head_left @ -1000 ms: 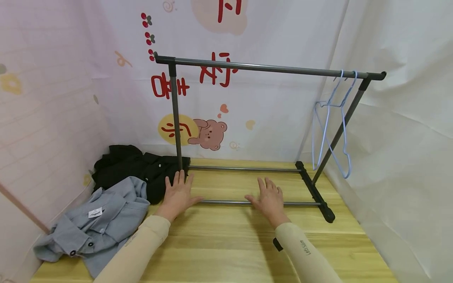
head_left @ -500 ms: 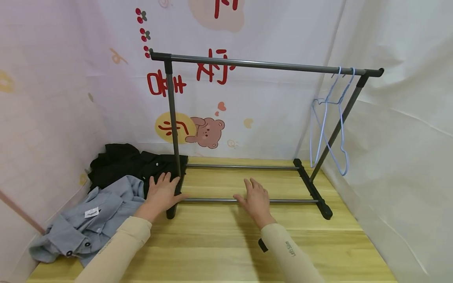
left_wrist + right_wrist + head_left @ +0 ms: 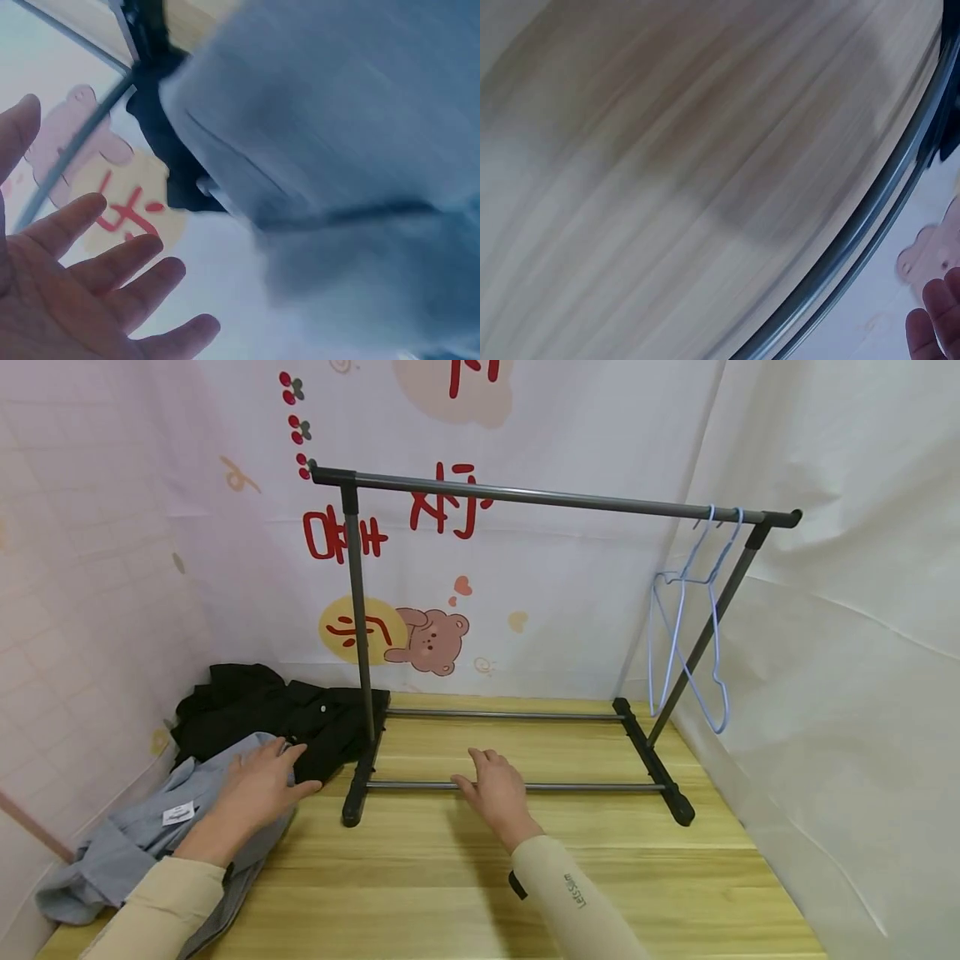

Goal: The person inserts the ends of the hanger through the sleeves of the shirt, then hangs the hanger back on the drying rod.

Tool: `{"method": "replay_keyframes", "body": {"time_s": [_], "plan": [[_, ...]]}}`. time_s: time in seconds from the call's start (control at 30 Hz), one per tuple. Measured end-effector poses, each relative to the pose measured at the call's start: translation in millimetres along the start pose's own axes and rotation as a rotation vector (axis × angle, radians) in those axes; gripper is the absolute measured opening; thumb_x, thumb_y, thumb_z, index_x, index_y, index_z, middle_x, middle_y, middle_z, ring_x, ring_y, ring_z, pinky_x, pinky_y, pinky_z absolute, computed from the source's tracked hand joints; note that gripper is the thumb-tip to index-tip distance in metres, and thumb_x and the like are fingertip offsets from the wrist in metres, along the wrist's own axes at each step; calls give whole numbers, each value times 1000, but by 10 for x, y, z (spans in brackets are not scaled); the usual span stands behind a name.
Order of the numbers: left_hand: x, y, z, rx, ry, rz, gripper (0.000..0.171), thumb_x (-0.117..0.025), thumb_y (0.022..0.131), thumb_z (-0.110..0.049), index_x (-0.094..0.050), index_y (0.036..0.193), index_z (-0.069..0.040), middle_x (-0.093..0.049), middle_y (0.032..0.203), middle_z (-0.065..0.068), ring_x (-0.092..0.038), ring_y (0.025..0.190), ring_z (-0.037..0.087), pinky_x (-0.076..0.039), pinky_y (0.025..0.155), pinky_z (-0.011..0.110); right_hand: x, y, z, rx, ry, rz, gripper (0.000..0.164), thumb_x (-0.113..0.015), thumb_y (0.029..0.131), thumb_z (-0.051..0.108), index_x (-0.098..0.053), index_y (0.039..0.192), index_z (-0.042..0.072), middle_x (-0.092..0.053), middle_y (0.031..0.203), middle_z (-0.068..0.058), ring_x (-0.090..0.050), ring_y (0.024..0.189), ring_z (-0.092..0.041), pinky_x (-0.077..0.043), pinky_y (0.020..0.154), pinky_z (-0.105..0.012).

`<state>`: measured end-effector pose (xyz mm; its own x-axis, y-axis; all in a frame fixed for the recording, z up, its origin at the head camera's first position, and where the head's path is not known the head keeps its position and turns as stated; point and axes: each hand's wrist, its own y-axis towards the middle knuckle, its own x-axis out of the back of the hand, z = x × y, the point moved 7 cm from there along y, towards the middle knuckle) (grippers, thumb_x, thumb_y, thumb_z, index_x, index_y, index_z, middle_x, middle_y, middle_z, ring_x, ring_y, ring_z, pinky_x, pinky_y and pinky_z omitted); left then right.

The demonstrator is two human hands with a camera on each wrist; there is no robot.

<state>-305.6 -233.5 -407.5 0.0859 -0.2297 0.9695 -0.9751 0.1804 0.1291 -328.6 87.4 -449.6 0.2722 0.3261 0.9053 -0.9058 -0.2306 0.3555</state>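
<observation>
So the two hands were well apart, and neither had hold of anything. The left hand (image 3: 257, 787) was over the grey-blue cloth garment with dark buttons (image 3: 135, 852), fingers spread and loose; whether any of it brushed the fabric is hard to tell. That garment lay rumpled at the left of the pale wood-grain counter (image 3: 420, 885), white tag (image 3: 178, 813) facing up. Right behind it sat a crumpled black cloth garment (image 3: 258, 714), beside the left foot of a dark grey metal clothes rack (image 3: 555, 497). The right hand (image 3: 495, 792) was over the rack's thin front lower bar (image 3: 600, 787), fingers relaxed, can't tell if it was touching. Two pale blue wire-thin hangers (image 3: 683, 577) hung near the right end of the top rail. Behind everything was a white backdrop with a pink cartoon bear (image 3: 435, 643).
</observation>
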Motion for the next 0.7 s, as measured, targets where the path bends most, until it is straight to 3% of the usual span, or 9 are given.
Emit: {"method": "replay_keyframes", "body": {"time_s": [0.17,0.43,0.7], "plan": [[136,-145,325,56,-5,53,84,-69,89,-48,-41,143,9,-33,140,44,-31,126,62,-22,95,79,-120,44,339,35,12,54,58,-65,94,48,-58,135,8,-64,123,-10,-63,110,-25,-53,88,-39],[362,-397,948,140,-14,51,100,-62,88,-64,-33,143,14,-28,136,49,-29,118,68,-24,86,80,-296,58,917,106,74,77,57,-65,93,48,-60,132,7,-65,120,-8,-65,104,-21,-54,85,-33],[341,-615,1514,262,-45,143,115,-55,91,-66,-14,139,29,-24,122,60,-31,108,73,-33,86,75,-438,57,1377,139,136,157,62,-65,92,53,-59,135,10,-63,126,-4,-62,112,-17,-51,91,-28]]}}
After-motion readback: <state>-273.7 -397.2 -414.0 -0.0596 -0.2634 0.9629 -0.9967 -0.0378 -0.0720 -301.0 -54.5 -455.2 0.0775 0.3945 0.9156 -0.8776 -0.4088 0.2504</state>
